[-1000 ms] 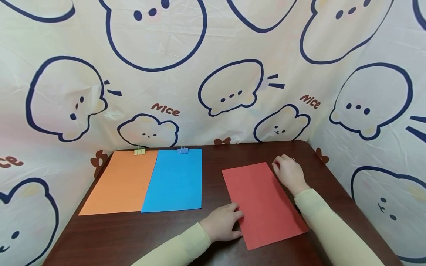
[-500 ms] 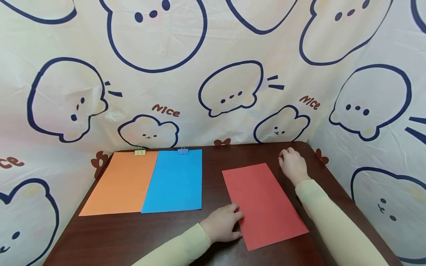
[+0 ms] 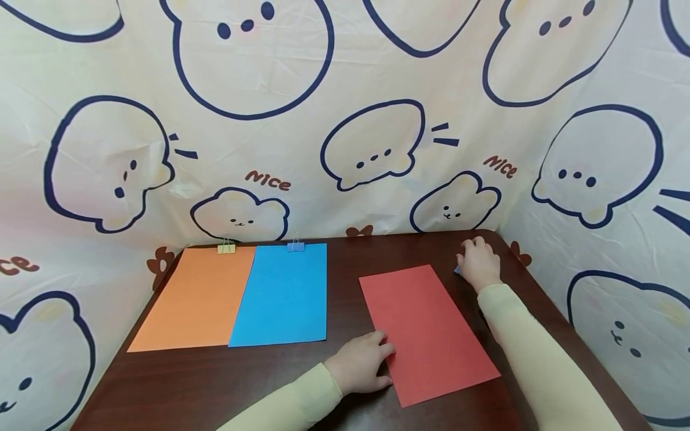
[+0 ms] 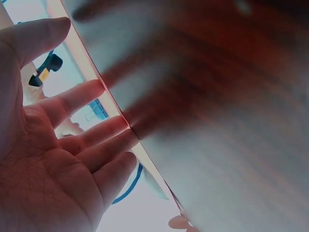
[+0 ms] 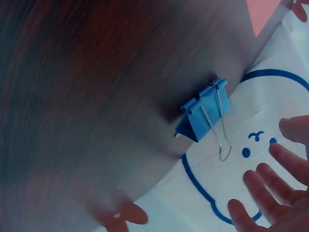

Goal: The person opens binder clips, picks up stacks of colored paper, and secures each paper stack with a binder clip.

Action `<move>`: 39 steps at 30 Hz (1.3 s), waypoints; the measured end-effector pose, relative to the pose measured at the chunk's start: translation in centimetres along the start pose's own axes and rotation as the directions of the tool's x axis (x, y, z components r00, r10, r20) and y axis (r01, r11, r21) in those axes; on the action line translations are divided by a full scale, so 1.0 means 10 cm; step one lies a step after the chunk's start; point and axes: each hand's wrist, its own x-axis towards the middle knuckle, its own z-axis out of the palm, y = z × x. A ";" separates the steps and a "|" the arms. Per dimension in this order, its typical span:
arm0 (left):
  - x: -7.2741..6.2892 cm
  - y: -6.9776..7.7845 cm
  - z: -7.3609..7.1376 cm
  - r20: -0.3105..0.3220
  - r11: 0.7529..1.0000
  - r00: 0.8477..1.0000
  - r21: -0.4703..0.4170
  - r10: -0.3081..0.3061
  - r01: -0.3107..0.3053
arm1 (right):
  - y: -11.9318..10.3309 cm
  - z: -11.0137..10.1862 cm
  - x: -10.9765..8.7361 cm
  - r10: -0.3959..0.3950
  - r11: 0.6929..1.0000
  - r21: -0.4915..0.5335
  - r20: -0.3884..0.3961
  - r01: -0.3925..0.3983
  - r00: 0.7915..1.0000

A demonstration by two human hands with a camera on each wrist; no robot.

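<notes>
A red sheet of paper (image 3: 428, 335) lies slightly turned on the brown table. Along its left edge rests my left hand (image 3: 359, 362), with its fingertips on the paper's border. In the left wrist view the fingers of that left hand (image 4: 72, 140) look spread and gently extended. My right hand (image 3: 480, 262) is over the far right of the table, beside a blue binder clip (image 3: 457, 270) that it partly covers. The right wrist view shows this binder clip (image 5: 205, 111) standing on the table with its wire handles out, apart from the loosely bent fingers of the right hand (image 5: 277, 193).
On the left lie an orange sheet (image 3: 194, 299) and a blue sheet (image 3: 286, 293) side by side. A yellow binder clip (image 3: 226, 247) and another blue binder clip (image 3: 295, 246) hold their top edges. A printed cloth (image 3: 372, 72) hangs behind the table (image 3: 178, 389).
My right hand has moved away from the red sheet, toward the far right corner, and the blue binder clip has come into sight beside it. The left hand stays in place.
</notes>
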 end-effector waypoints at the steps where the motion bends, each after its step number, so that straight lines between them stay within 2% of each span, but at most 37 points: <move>1: 0.00 0.00 0.00 0.000 1.000 1.000 0.002 0.000 0.000 | 0.02 0.01 0.00 0.014 1.000 0.006 0.013 -0.014 1.000; 5: 0.00 0.00 0.00 0.001 1.000 1.000 0.004 0.004 -0.004 | 0.09 0.04 -0.01 0.053 0.998 0.015 0.047 -0.054 0.997; 13: 0.00 -0.01 0.01 -0.001 1.000 1.000 0.011 0.007 -0.006 | 0.19 0.13 -0.02 0.087 0.996 0.004 0.057 -0.087 0.995; 18: 0.00 -0.02 0.01 0.006 1.000 1.000 0.014 0.005 -0.005 | 0.22 0.17 0.00 0.106 0.994 -0.010 0.107 -0.105 0.989; 29: 0.03 -0.02 0.00 0.014 1.000 1.000 0.005 0.008 -0.008 | 0.24 0.12 0.00 0.131 0.991 -0.013 0.173 -0.131 0.976; 39: 0.05 0.00 0.00 0.027 1.000 1.000 -0.003 -0.004 0.004 | 0.29 0.12 0.01 0.117 0.988 0.074 0.199 -0.135 0.973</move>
